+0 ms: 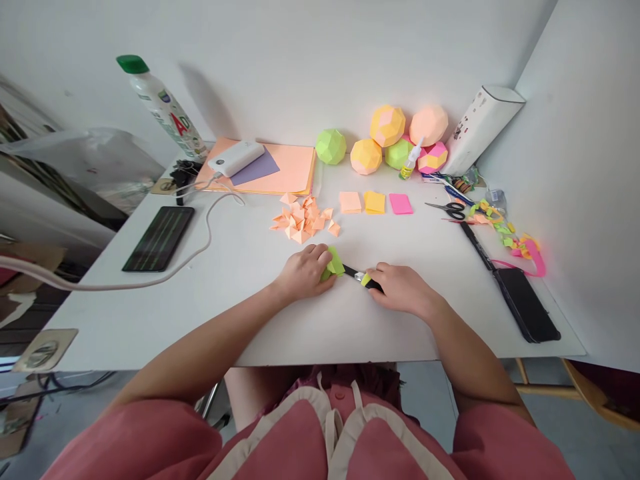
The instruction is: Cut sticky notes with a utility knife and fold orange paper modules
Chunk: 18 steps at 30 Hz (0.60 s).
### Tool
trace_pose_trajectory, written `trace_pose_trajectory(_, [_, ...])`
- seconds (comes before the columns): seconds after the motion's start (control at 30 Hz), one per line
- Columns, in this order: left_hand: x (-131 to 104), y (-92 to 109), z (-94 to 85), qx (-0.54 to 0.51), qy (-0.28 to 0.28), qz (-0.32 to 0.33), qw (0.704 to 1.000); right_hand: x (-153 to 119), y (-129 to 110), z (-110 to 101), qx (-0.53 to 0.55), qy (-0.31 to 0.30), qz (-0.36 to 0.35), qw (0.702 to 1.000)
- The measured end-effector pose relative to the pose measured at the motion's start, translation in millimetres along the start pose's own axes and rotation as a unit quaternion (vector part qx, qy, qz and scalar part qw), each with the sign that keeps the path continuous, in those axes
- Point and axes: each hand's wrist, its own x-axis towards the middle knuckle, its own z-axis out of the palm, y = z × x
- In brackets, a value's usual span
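A pink top (pixel 390 443) is filling the near edge at six o'clock, below the tabletop (pixel 325 340). Taking the space between the hands as the clock's centre, the left hand (pixel 306 272) is pinching folded green paper (pixel 335 261) at nine, while the right hand (pixel 400 287) is gripping a black cutter (pixel 373 284) at three, its blade end meeting the green paper. A white bottle with a green cap (pixel 173 113) is leaning at ten, a clear plastic bag (pixel 95 160) is hanging between nine and ten, and a small bottle (pixel 407 171) is standing at one; I cannot tell what these three are holding. At least six paper balls (pixel 387 125) are clustering from twelve to one: two green, four in peach, yellow or pink. Three square note stacks (pixel 375 203) are lying in a row at one. One heap of peach folded pieces (pixel 303 219), too overlapped for counting, is sitting at eleven. One pair of scissors (pixel 454 212) is resting at two; one phone (pixel 157 239) is lying near nine.
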Motion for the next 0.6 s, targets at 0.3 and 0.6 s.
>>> trace_pose_trajectory(0.3, [-1,-1,1.2,0.006,0.018,0.013,1.000,5,2,6,0.000,0.018,-0.001,1.000])
trace_pose_trajectory(0.6, [-1,-1,1.3,0.000,0.015,0.012,1.000,13,2,9,0.014,0.046,0.002,0.999])
